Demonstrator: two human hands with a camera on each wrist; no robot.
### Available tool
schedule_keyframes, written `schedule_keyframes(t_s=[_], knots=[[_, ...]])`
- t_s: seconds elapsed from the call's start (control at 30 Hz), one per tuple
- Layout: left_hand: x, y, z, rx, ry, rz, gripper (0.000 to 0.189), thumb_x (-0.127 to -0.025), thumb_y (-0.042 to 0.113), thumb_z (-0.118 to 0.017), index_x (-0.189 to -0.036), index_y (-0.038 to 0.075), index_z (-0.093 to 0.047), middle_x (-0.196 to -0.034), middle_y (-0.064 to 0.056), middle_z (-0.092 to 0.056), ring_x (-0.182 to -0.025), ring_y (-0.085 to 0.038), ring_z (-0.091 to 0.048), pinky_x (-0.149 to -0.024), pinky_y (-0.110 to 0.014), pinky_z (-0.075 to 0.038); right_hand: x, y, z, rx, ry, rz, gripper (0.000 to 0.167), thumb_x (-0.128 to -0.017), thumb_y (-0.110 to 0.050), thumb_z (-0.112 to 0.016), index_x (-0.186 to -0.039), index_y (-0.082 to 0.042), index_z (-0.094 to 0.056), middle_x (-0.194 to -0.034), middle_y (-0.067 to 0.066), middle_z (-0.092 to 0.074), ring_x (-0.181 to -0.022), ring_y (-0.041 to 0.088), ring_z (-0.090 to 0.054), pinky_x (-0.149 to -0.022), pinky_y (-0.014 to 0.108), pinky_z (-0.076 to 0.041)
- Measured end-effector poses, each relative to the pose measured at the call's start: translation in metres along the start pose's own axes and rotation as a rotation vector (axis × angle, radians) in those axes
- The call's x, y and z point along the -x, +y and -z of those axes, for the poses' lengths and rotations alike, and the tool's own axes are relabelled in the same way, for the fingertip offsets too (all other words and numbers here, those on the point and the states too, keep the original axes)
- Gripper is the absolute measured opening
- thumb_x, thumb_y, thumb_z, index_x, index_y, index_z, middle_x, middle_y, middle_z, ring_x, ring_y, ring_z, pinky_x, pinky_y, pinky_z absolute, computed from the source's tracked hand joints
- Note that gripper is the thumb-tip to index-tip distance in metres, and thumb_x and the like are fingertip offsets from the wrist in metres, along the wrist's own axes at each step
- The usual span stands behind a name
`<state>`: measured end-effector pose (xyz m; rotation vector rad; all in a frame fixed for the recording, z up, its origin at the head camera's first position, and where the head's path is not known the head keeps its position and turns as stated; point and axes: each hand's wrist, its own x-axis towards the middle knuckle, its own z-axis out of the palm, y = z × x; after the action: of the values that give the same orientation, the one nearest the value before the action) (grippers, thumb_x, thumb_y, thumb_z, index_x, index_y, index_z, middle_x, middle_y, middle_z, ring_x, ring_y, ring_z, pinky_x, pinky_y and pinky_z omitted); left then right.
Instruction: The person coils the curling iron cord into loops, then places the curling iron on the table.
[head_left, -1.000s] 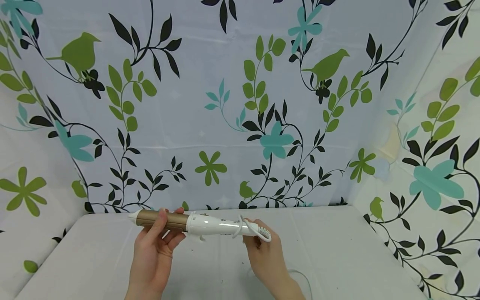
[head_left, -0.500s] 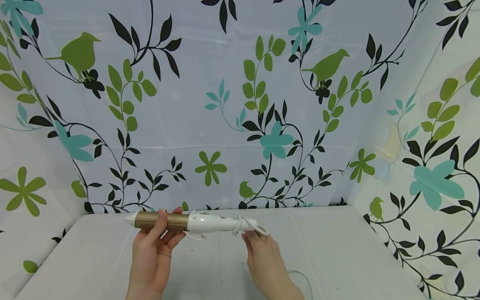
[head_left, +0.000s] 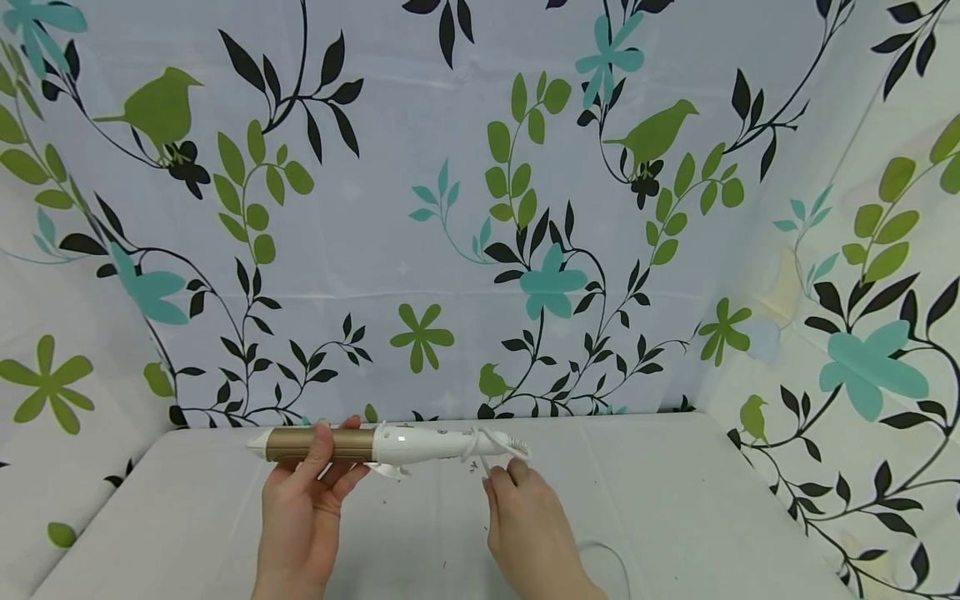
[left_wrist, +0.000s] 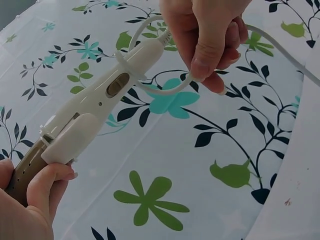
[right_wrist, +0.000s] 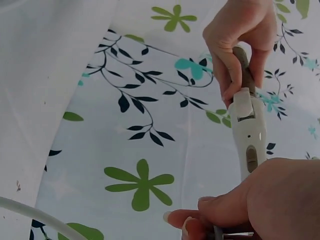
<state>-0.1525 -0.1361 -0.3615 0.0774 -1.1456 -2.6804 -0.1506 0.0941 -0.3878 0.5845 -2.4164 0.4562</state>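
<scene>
Left wrist view: left hand [left_wrist: 27, 212] gripped the curling iron [left_wrist: 82, 112], right hand [left_wrist: 207, 35] pinched its cord [left_wrist: 166, 93] (looped round the handle [left_wrist: 145, 54]). Hard tugging risked tightening it.

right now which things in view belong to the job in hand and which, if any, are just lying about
Seem part of the job:
hair iron, its gold barrel gripped by the left hand
white cord, looped round the handle and pinched by the right hand

Seem just surroundings:
white table, below the hands
patterned cloth, behind the table
</scene>
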Motion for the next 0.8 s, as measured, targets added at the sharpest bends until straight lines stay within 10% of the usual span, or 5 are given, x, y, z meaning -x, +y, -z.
schedule_keyframes(t_s=[0.37, 0.53, 0.67, 0.8], knots=[[-0.001, 0.001, -0.004, 0.000, 0.112, -0.016, 0.031, -0.101, 0.014, -0.058, -0.121, 0.009, -0.035, -0.112, -0.006, -0.066, -0.101, -0.019, -0.073, -0.083, -0.034, -0.060, 0.002, -0.003, 0.011, 0.075, 0.035, 0.203, 0.024, -0.075, 0.002, -0.080, -0.090, -0.004, -0.063, -0.078, -0.001, -0.048, -0.061, 0.010, -0.044, -0.052, 0.015, -0.043], [0.000, 0.001, -0.006, -0.007, 0.125, -0.021, 0.031, -0.101, 0.014, -0.058, -0.121, 0.008, -0.035, -0.110, -0.005, -0.068, -0.099, -0.018, -0.073, -0.082, -0.033, -0.060, 0.001, -0.001, 0.010, 0.067, 0.103, 0.332, 0.011, -0.094, -0.008, -0.065, -0.084, -0.005, -0.059, -0.075, -0.002, -0.044, -0.053, 0.006, -0.033, -0.045, 0.011, -0.032], [0.000, 0.000, -0.007, -0.021, 0.129, -0.013, 0.031, -0.101, 0.015, -0.059, -0.121, 0.009, -0.036, -0.111, -0.004, -0.068, -0.101, -0.017, -0.073, -0.083, -0.033, -0.060, 0.001, -0.004, 0.014, 0.032, 0.032, 0.318, 0.013, -0.098, -0.008, -0.056, -0.086, -0.005, -0.059, -0.076, -0.002, -0.044, -0.052, 0.003, -0.028, -0.043, 0.010, -0.028], [-0.001, 0.000, -0.007, 0.002, 0.131, -0.009, 0.031, -0.101, 0.014, -0.059, -0.121, 0.009, -0.035, -0.114, -0.005, -0.065, -0.102, -0.018, -0.072, -0.084, -0.033, -0.060, 0.001, -0.005, 0.018, 0.049, -0.039, 0.267, 0.023, -0.076, 0.000, -0.074, -0.093, -0.006, -0.059, -0.079, -0.003, -0.047, -0.055, 0.004, -0.036, -0.044, 0.012, -0.032]])
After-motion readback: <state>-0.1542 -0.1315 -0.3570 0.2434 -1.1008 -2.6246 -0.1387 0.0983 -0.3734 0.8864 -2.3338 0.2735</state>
